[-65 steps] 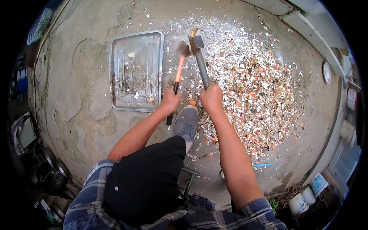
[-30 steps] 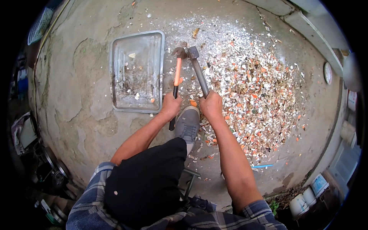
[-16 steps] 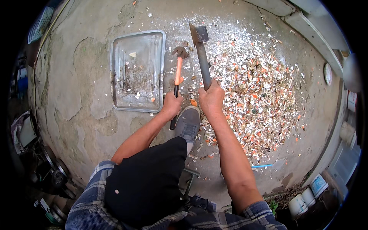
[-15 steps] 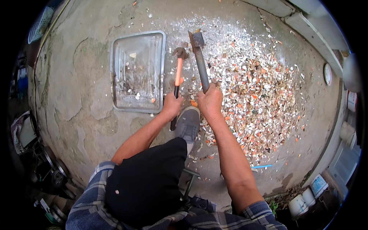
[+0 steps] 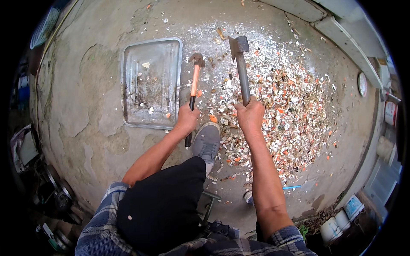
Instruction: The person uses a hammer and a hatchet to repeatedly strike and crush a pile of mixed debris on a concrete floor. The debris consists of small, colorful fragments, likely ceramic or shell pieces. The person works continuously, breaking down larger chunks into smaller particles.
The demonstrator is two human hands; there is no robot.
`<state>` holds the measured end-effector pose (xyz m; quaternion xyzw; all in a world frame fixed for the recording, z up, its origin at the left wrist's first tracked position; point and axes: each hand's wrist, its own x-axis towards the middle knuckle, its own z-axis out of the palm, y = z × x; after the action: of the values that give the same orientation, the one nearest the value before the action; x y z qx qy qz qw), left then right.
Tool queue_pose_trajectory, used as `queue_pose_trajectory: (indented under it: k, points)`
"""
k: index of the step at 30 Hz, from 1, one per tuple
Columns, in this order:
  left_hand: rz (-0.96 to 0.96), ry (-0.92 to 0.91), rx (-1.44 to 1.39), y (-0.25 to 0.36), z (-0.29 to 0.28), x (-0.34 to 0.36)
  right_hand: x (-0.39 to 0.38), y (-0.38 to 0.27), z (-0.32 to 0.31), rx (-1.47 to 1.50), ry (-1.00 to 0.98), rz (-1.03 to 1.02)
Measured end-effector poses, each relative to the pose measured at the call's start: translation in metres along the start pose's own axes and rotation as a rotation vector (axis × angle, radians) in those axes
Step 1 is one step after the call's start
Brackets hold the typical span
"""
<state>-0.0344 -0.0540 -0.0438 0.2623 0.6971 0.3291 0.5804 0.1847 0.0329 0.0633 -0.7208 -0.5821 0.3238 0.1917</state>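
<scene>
A metal tray (image 5: 160, 55) lies beside the left hand (image 5: 186, 117), which grips a claw hammer (image 5: 195, 81), head beyond the fist. Apart from it, the right hand (image 5: 251, 114) clasps a hatchet (image 5: 242, 70), head outward; shell fragments (image 5: 294, 111) spread rightward.

A hand could pass through the gap between the claw hammer (image 5: 195, 81) in the left hand (image 5: 188, 118) and the hatchet (image 5: 242, 74) in the right hand (image 5: 251, 116). The grey shoe (image 5: 208, 138) obstructs its near end. Left of the hammer stands the metal tray's raised rim (image 5: 123, 87); what may be a stool leg (image 5: 209, 207) stands nearer the body.
</scene>
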Motion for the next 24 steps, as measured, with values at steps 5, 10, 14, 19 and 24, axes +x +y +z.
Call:
queue_pose_trajectory:
  k: [5,10,14,19,24]
  points:
    - [-0.087,-0.053,-0.152,0.057,0.011,-0.012,0.03,0.009,-0.019,0.0,0.101,0.024]
    - [-0.053,-0.179,-0.132,0.095,0.025,0.005,0.06,-0.002,-0.022,0.052,0.092,0.035]
    - [-0.042,-0.253,-0.14,0.12,0.048,0.03,0.083,0.019,-0.011,-0.052,-0.014,0.11]
    - [-0.111,-0.239,-0.153,0.124,0.057,0.032,0.065,0.013,-0.021,-0.044,-0.094,0.222]
    - [-0.099,-0.251,-0.147,0.12,0.07,0.02,0.05,0.047,-0.022,-0.072,-0.106,0.171]
